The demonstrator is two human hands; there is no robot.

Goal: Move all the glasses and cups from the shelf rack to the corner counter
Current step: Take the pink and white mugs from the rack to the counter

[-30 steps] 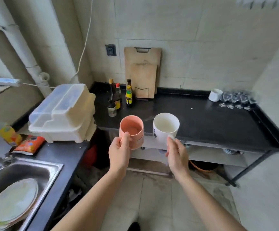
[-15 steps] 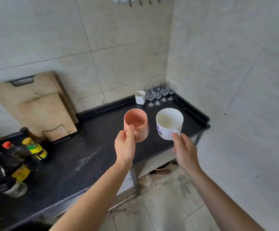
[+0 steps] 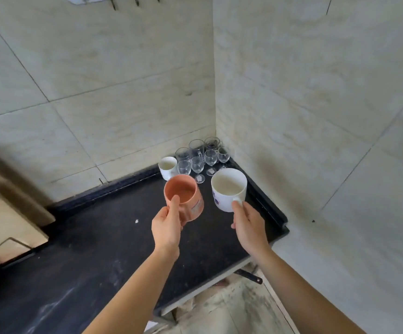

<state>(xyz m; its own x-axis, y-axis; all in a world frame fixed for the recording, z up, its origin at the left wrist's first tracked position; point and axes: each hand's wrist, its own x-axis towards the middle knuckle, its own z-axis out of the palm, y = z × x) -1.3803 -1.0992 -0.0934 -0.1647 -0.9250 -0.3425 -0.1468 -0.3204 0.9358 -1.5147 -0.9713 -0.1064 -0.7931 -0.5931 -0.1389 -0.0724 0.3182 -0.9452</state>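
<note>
Hovered over corner counter (image 3: 99, 249).
Gripped pink cup (image 3: 183, 198) with left hand (image 3: 166, 227), white mug (image 3: 228, 189) with right hand (image 3: 248, 225); probably best landed 6 o'clock of wine glasses (image 3: 198, 165).

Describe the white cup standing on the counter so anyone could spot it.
Follow the black counter to the tiled wall corner. Clear drinking glasses cluster there; the small white ceramic cup stands at their left edge, the only opaque vessel set down.

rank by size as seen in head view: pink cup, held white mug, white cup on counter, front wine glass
1. Pink cup and held white mug: alike, nearest the camera, so tied.
2. White cup on counter.
3. Front wine glass.
Both stand farther off, so true size is unsure.
</note>
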